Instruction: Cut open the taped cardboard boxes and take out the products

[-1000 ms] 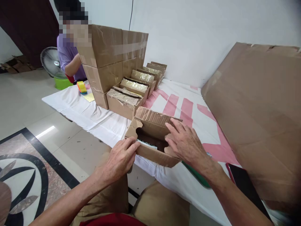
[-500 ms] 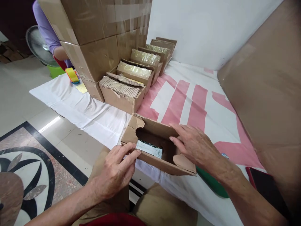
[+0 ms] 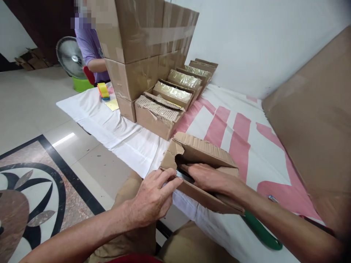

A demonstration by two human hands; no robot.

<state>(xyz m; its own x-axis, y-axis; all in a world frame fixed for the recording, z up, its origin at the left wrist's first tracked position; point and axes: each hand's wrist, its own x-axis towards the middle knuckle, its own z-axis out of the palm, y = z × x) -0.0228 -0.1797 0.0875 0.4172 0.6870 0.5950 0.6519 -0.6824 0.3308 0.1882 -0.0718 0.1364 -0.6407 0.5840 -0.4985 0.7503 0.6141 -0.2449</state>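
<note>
An open cardboard box (image 3: 210, 199) sits at the near edge of the cloth-covered table, its far flap standing up. My left hand (image 3: 153, 195) pinches the near wall of this box by its left corner, fingers over the rim. My right hand (image 3: 205, 178) reaches down inside the box, its fingertips hidden in the shadow at the left end. A small strip of the pale printed paper (image 3: 184, 175) shows between the near wall and my right hand; I cannot make out whether the hand holds it.
Several packed cardboard boxes (image 3: 156, 118) stand in a row behind, beside a tall carton stack (image 3: 142, 76). A green-handled tool (image 3: 263, 232) lies at the right. A tape roll (image 3: 103, 90) rests left of the stack. Beyond are a person in a purple sleeve (image 3: 89, 45) and a fan (image 3: 71, 57).
My right hand has gone from the far rim down into the box, covering most of the paper. The far flap now stands higher. My left hand keeps to the near corner; the view has shifted.
</note>
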